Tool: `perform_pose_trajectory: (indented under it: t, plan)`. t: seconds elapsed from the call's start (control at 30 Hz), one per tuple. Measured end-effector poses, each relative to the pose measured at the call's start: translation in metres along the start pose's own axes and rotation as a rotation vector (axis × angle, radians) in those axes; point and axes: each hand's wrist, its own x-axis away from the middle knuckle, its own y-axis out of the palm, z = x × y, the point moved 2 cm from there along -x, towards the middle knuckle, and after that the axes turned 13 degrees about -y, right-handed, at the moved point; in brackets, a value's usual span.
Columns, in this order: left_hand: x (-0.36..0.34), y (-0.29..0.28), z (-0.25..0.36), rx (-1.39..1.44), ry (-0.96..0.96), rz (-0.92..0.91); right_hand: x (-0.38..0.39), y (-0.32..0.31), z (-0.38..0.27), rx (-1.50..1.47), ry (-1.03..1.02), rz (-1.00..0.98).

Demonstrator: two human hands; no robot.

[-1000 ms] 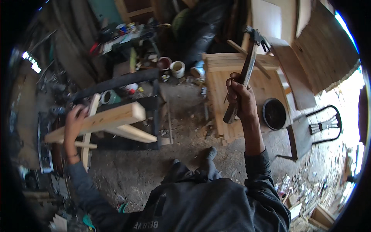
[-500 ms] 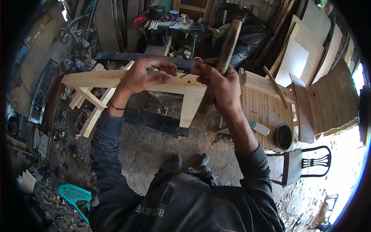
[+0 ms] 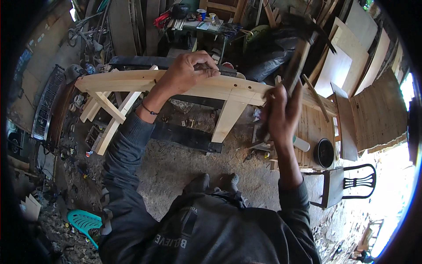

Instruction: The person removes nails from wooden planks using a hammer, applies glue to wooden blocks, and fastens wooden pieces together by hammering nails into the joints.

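A pale curved wooden beam [image 3: 213,89] with a wide upright piece [image 3: 229,119] joined to it spans the view in front of me. Two dark holes show in the beam, right of my left hand [image 3: 184,74]. That hand rests over the beam, thumb and fingertips pinched together at its top edge; whatever they pinch is too small to make out. Farther right, my right hand [image 3: 283,112] is wrapped round the wooden handle of a hammer [image 3: 297,66]. The dark hammer head is raised, slanting up and right, and looks blurred.
Slatted woodwork [image 3: 310,132] on the right bears a black bowl [image 3: 324,152] and a white bottle [image 3: 301,144]. A chair [image 3: 336,188] stands nearer. Boards [image 3: 334,72] lean at the right. A cluttered small table [image 3: 204,27] stands behind; a teal plastic chair [image 3: 83,221] is at lower left.
My right hand has moved right, away from my left hand, taking the hammer along. The left hand's fingers have come together at the beam's top edge.
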Motion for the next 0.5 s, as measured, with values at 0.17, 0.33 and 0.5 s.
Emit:
perform_pose_trajectory:
  t: [0.17,0.33,0.5]
  plan:
    - [-0.008,-0.002,-0.003,-0.103,0.042,-0.075,0.054,-0.04,-0.013,0.117,0.12,-0.202]
    - [-0.021,-0.002,-0.007,-0.16,0.024,-0.152,0.079,-0.059,-0.003,0.27,0.345,-0.249]
    - [-0.037,0.001,-0.012,-0.12,0.095,-0.189,0.075,-0.07,-0.002,0.421,0.215,-0.357]
